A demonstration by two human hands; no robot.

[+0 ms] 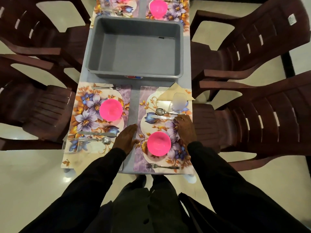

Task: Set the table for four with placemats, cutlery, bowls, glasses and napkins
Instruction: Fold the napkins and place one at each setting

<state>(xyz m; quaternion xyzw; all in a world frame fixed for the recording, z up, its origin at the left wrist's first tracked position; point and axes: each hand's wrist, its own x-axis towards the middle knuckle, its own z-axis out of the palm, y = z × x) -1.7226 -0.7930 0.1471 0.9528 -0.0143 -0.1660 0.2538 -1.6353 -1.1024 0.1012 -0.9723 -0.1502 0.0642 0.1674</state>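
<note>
Two floral placemats lie at the near end of the grey table. The right placemat (146,98) carries a pink bowl (158,143), a fork (162,166), a knife (162,117), a spoon (164,112), a clear glass (178,101) and a beige napkin (173,90). The left placemat (80,105) holds a pink bowl (110,110), a fork (107,87), a knife (96,133), a spoon (101,140) and a glass (74,145). My left hand (127,140) lies flat at the right placemat's left edge. My right hand (184,127) rests on that mat's right side, fingertips by the knife handle.
An empty grey tub (136,73) fills the table's middle. Two more set placemats with pink bowls (158,7) lie at the far end. Dark brown plastic chairs (262,115) stand close on both sides, two per side.
</note>
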